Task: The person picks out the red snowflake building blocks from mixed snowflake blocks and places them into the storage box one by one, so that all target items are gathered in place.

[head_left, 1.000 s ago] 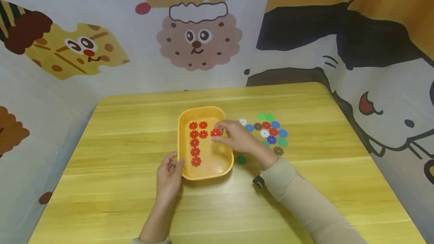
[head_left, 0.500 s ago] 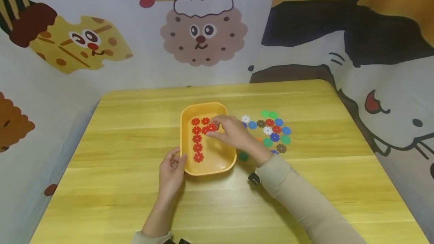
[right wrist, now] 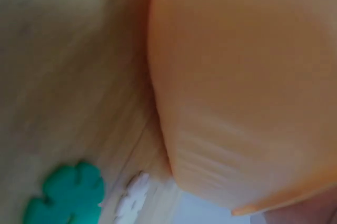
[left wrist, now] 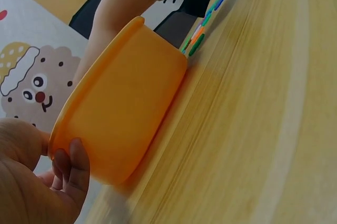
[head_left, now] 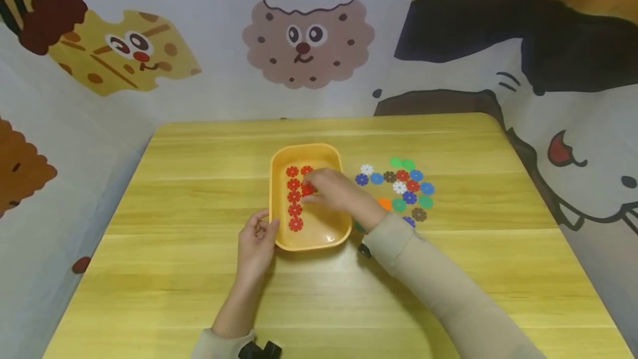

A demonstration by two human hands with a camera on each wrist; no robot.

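A yellow plastic tray (head_left: 331, 241) stands on the table, holding red snowflake discs (head_left: 295, 210) in a left column with a shorter one beside it. My left hand (head_left: 256, 242) grips the tray's left rim, thumb over the edge and fingers curled outside, as the left wrist view shows on the tray wall (left wrist: 126, 97). Inside the tray, my right hand (head_left: 334, 188) pinches a red snowflake disc (head_left: 308, 190) at the second column; motion blur and the fingers partly hide it. In the right wrist view the tray's outer wall (right wrist: 247, 76) fills much of the picture.
Right of the tray lie loose snowflake discs in several colours, among them a white disc (head_left: 400, 187), a brown disc (head_left: 419, 214) and an orange disc (head_left: 384, 204). The wooden table (head_left: 174, 270) meets a cartoon-printed cloth (head_left: 199, 98) behind.
My right hand has moved left and down into the tray with the red snowflake disc, to the second column. The left hand keeps its grip on the rim. The head view has shifted slightly.
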